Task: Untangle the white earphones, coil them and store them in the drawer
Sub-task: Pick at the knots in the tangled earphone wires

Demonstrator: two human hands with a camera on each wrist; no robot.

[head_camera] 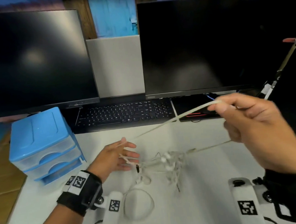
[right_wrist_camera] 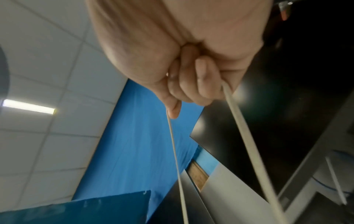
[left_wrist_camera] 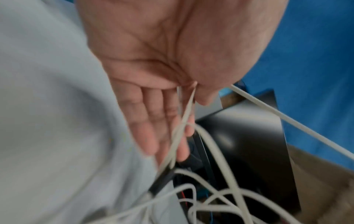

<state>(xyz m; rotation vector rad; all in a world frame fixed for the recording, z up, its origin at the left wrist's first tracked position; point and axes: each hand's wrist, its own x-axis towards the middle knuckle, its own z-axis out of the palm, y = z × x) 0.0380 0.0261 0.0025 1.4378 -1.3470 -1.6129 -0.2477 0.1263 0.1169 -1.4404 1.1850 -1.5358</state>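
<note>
The white earphones (head_camera: 167, 162) lie as a tangled heap on the white table (head_camera: 211, 187), earbuds showing in the knot. One strand (head_camera: 172, 121) runs taut from the heap's left side up to the right. My left hand (head_camera: 129, 150) hovers just left of the tangle with its fingers straight; in the left wrist view the cord (left_wrist_camera: 188, 109) is pinched between thumb and palm edge of my left hand (left_wrist_camera: 162, 121). My right hand (head_camera: 224, 114) is raised at the right, fingers curled round the cord (right_wrist_camera: 247, 136); the right hand (right_wrist_camera: 191, 91) shows two strands leaving it.
A blue drawer unit (head_camera: 42, 141) with translucent drawers stands at the table's left. Behind are a black keyboard (head_camera: 125, 114) and two dark monitors (head_camera: 28, 60) (head_camera: 218, 40). A separate thin white loop (head_camera: 138, 204) lies near my left wrist. A cardboard surface borders the table's left edge.
</note>
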